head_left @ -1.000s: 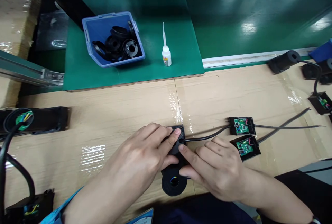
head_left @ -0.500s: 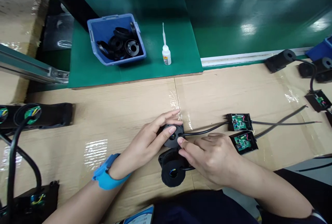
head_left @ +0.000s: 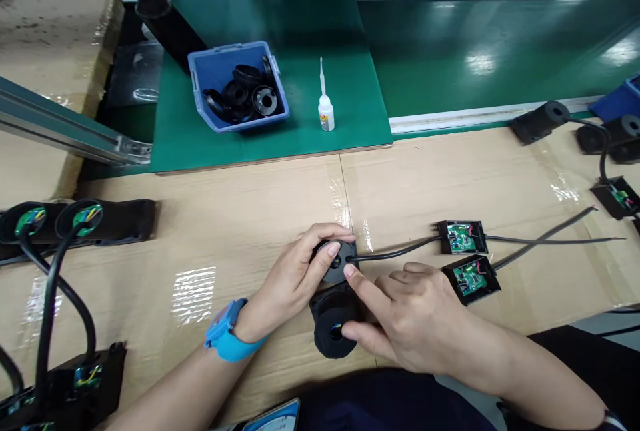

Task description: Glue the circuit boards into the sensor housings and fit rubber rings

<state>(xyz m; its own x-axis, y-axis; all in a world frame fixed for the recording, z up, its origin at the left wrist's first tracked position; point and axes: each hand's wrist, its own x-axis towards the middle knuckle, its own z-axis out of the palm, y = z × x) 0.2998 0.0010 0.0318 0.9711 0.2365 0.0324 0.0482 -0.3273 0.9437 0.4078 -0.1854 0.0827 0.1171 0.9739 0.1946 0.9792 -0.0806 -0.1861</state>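
Note:
My left hand (head_left: 303, 270), with a blue watch on its wrist, is closed round a black cylindrical housing. Its thumb lies on the round black cap (head_left: 334, 272), which has a hole in the middle. A black cable (head_left: 395, 253) leaves the cap's right edge. At that edge, my right hand (head_left: 413, 314) touches with its index fingertip. The thumb is spread away from it, by a second capped black housing (head_left: 334, 334) nearer to me. Two small black boxes with green circuit boards, the upper box (head_left: 461, 237) and the lower box (head_left: 473, 278), lie to the right.
A blue bin (head_left: 240, 84) of black round parts and a white needle-tipped bottle (head_left: 326, 111) stand on the green board (head_left: 300, 141). Wired black housings (head_left: 125, 219) lie at the left. More cabled housings (head_left: 540, 122) sit at the far right.
My right thumb has moved down from beside the index finger, so the pinch at the cable has opened. My left hand keeps its hold. The view has shifted slightly.

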